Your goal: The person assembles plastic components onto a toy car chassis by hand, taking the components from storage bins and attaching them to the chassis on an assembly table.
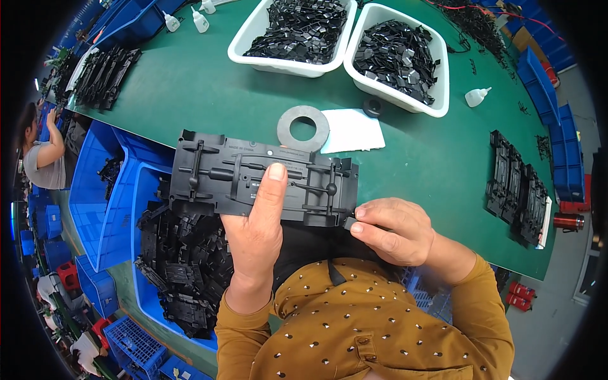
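Observation:
A black plastic vehicle chassis [218,174], long and flat with moulded axles and raised lettering on its upper face, is held across my front above the table's near edge. My left hand [256,234] grips it from the near side, thumb on top near the middle, the other fingers hidden underneath. At the chassis's right end, my right hand [399,231] pinches a small black plastic piece [349,223] between thumb and forefinger. That piece is against or very close to the chassis's near right corner; I cannot tell whether it is seated.
White tubs [278,64] [396,94] of small black parts stand at the back of the green table [437,164]. Nearer lie a grey ring [287,132] and white paper [345,134]. Chassis rows [516,183] lie right; a blue bin [138,278] of black parts sits lower left. A person [47,152] works far left.

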`<state>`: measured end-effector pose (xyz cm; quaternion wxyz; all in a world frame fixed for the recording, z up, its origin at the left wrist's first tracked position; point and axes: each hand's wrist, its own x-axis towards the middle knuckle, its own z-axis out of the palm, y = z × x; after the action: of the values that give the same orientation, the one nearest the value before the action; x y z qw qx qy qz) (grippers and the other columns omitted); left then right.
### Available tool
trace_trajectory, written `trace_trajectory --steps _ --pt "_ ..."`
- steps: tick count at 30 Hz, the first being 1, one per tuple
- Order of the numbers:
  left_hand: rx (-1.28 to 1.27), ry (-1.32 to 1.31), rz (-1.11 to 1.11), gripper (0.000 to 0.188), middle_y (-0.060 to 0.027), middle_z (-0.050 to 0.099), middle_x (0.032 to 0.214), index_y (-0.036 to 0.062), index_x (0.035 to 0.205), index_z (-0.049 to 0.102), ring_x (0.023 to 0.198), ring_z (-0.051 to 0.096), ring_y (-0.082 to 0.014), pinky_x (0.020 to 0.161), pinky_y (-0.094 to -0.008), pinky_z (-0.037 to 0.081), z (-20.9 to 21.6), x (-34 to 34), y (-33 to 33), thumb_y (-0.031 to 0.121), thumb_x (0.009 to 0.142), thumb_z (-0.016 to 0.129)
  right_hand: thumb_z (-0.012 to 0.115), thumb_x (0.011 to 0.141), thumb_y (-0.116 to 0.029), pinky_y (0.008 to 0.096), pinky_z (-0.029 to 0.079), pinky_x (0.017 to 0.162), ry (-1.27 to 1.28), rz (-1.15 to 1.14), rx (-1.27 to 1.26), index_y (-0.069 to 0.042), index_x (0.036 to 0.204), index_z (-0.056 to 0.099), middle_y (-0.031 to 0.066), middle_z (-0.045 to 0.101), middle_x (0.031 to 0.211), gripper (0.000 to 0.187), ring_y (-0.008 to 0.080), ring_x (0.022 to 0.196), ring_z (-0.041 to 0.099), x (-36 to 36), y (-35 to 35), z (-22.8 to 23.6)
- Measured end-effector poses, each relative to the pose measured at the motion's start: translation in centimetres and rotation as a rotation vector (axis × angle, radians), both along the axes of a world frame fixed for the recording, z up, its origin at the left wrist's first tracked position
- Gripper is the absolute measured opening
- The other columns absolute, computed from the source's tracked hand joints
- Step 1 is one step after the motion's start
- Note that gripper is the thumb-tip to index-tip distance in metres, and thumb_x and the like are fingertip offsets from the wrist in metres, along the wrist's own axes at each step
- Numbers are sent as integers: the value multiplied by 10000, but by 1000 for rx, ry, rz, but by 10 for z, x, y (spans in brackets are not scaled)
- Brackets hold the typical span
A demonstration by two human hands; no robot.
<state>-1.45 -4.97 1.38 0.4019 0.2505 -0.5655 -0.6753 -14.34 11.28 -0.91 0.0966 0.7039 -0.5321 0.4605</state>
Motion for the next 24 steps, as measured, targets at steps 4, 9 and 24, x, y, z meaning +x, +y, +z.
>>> trace_trajectory --steps 4,9,24 --pt "-12 9 -29 161 -36 591 936 -19 1036 558 817 542 -111 749 -246 444 0 -1 0 40 895 608 663 686 5 325 561 652 18 0 6 40 986 658 140 620 908 301 257 765 656 -1 0 1" --pt "2 10 -42 138 -25 584 911 -15 1014 558 785 530 -97 716 -235 439 2 -2 2 38 897 607 665 702 -20 321 552 623 43 36 48 45 984 656 141 620 900 289 258 745 654 -4 -2 5" --pt "9 23 -80 105 -6 580 892 -9 1003 562 770 523 -74 692 -217 438 5 -4 4 18 905 587 653 718 -31 311 531 591 83 53 125 45 978 641 150 613 887 271 237 700 622 -7 -2 11"
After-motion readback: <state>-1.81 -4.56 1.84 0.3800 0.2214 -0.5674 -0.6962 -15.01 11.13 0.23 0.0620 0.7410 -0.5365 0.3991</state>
